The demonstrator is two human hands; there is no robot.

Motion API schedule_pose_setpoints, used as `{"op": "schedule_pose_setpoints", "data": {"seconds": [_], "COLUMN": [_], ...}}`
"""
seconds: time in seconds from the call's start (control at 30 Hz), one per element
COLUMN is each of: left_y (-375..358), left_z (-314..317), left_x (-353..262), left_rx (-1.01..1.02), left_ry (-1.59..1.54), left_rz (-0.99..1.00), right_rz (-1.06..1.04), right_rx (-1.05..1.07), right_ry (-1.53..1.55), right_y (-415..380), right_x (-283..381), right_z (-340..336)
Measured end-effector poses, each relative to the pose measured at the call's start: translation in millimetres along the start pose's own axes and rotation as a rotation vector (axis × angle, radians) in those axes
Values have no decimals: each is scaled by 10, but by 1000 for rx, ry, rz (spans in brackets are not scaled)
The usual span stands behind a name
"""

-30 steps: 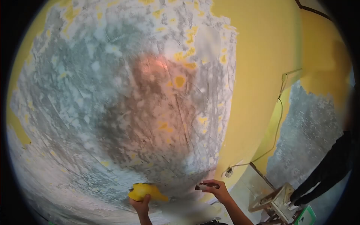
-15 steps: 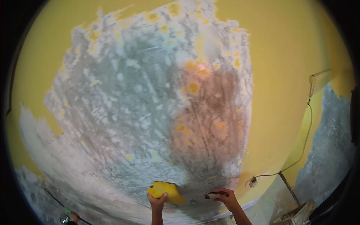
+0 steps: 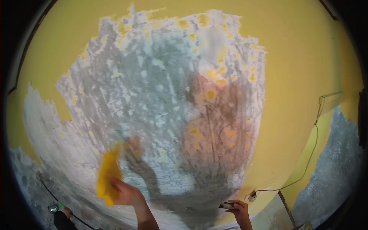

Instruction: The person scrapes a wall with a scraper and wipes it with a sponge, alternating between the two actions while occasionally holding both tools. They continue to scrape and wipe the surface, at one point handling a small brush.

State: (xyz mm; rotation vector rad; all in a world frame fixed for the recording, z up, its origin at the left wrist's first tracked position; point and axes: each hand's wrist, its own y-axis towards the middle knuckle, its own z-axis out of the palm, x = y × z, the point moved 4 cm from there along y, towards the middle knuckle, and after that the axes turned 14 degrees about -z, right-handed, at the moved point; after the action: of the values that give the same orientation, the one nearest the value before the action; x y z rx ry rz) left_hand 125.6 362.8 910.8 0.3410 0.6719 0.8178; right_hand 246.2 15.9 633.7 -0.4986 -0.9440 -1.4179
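Observation:
My left hand [image 3: 128, 194] is closed around a bright yellow sheet [image 3: 108, 174], bent and blurred by motion, held up at the lower left of the wall. A shadow of the arm falls on the wall beside it. Lower right, my right hand [image 3: 240, 211] pinches a small flat scraper [image 3: 227, 206] with a pale blade that points left. Both hands are in front of the wall's rough, stripped patch [image 3: 161, 99], grey and white with bits of yellow paint left in it.
Smooth yellow paint [image 3: 295, 76] surrounds the patch. A cable [image 3: 310, 157] runs down to a socket [image 3: 252, 196] at right. Far lower left, another person's hand [image 3: 68, 212] is by a black rod or cable [image 3: 48, 188].
My left hand has swung left and up with the yellow sheet, turning it upright. My right hand, still with the scraper, sits slightly lower and further right. The view has tilted up a little.

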Motion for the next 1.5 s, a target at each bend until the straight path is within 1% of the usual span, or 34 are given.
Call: {"op": "schedule_pose_setpoints", "data": {"seconds": [0.03,0.07,0.1,0.13,0.17,0.23,0.3,0.37,0.43,0.5,0.57,0.63,0.67,0.7,0.77,0.8,0.83,0.87,0.9,0.97,1.0,1.03,1.1,1.13,1.23,1.27,1.3,1.37,1.4,1.5], "left_y": [119,101,-4,-193,-465,-1210,-1768,-2051,-2179,-2127,-1851,-1490,-1239,-1000,-575,-391,-225,-141,-125,-130,-139,-142,-120,-135,-112,-85,-77,-54,-86,-87], "left_z": [378,799,1274,1632,1911,2217,2059,1651,1242,826,498,256,236,205,71,20,-18,-150,-263,-160,-151,-161,-135,-144,-157,-144,-114,-86,-60,-103], "left_x": [-184,-415,-1079,-1232,-1344,-1386,-1442,-1359,-1148,-915,-700,-452,-323,-175,226,415,611,858,1051,981,909,869,832,857,931,900,871,809,799,858], "left_rx": [65,157,465,691,768,1000,1187,1410,1589,1630,1691,1806,1852,1882,1607,1506,1405,1323,1245,1193,1162,1148,1108,1121,1167,1190,1210,1182,1170,1184], "left_ry": [-125,-297,-163,-195,-40,83,6,-106,-224,-214,-246,-146,-23,93,177,162,145,93,42,94,123,128,125,111,101,117,130,104,87,122], "left_rz": [79,27,289,303,526,793,774,852,862,935,806,542,294,40,-383,-537,-684,-792,-899,-709,-619,-638,-656,-656,-629,-609,-588,-617,-636,-589], "right_rz": [-8,-15,-22,-11,-11,-15,-74,-122,-214,-290,-406,-559,-655,-763,-1003,-1128,-1176,-1165,-1481,-1703,-1815,-1933,-2069,-2139,-2242,-2233,-2243,-2208,-2158,-2206], "right_rx": [-13,-31,-47,-55,-59,-57,-68,-100,-185,-272,-283,-301,-252,-184,-64,-2,12,88,291,569,564,553,507,482,356,360,373,376,411,338], "right_ry": [2,1,-3,-1,18,45,46,64,100,154,107,-90,-213,-380,-733,-877,-941,-1034,-1231,-1441,-1516,-1583,-1676,-1717,-1748,-1781,-1777,-1801,-1782,-1798], "right_y": [-3,-16,-30,-32,-35,-56,-92,-112,-163,-174,-152,-60,53,151,356,471,595,711,851,1048,1177,1278,1375,1392,1376,1399,1400,1317,1321,1344], "right_x": [58,101,130,117,99,55,168,250,479,611,990,1341,1428,1657,2131,2290,2397,2472,2548,2576,2581,2592,2732,2761,2652,2633,2639,2689,2717,2624], "right_z": [-19,-29,-43,-45,-22,24,163,168,151,-41,-11,99,5,202,852,1167,1504,1842,2212,2928,3196,3370,3518,3559,3345,3291,3379,3580,3658,3443]}}
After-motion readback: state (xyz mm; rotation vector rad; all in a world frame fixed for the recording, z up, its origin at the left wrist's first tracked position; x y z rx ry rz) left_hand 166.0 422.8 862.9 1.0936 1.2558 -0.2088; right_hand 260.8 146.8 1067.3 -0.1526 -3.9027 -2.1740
